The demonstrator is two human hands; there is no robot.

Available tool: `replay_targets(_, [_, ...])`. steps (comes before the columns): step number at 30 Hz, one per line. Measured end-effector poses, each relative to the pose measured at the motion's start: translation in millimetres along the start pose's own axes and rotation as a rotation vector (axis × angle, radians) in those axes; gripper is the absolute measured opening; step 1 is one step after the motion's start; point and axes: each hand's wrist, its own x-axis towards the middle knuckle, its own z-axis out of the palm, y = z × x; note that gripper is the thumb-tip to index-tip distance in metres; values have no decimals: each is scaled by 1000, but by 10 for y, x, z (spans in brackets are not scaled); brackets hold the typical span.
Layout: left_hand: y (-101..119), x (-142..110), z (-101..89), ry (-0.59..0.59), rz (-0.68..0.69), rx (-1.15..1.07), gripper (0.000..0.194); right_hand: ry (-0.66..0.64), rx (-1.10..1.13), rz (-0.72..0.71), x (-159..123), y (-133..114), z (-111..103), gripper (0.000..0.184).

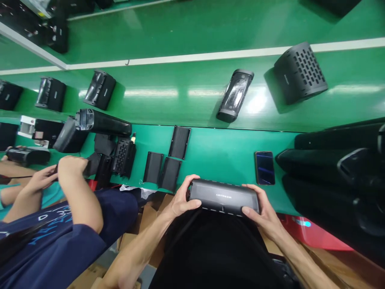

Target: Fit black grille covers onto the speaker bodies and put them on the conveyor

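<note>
Black oblong casing (223,196) — level, between both hands

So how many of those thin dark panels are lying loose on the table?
3: the far panel, the near left panel and the near right panel, grouped beyond and left of the held speaker. Others may be hidden in the pile of parts farther left.

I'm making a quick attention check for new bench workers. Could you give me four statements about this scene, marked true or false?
1. The left hand and right hand both hold the black case. True.
2. The phone lies left of the three loose panels. False: it lies to their right.
3. The black case bears pale lettering. True.
4. The person in dark blue is on the right. False: they are on the left.
</note>
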Motion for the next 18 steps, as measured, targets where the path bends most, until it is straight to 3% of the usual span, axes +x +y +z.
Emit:
replay_targets(3, [-49,45,-21,37,-29,-23,84,55,34,42,14,93,57,69])
replay_targets(7, [-50,96,-96,-59,-82,-36,89,-7,111,205,90,139,10,79])
replay_targets(9, [-40,106,-98,-85,-76,-35,93,-25,79,221,125,151,-37,87])
replay_targets(14, [-139,215,31,99,-72,-57,82,95,146,239,207,211,15,84])
replay_targets(18, [-208,427,60,196,-284,-95,51,73,274,493,336,195,123,62])
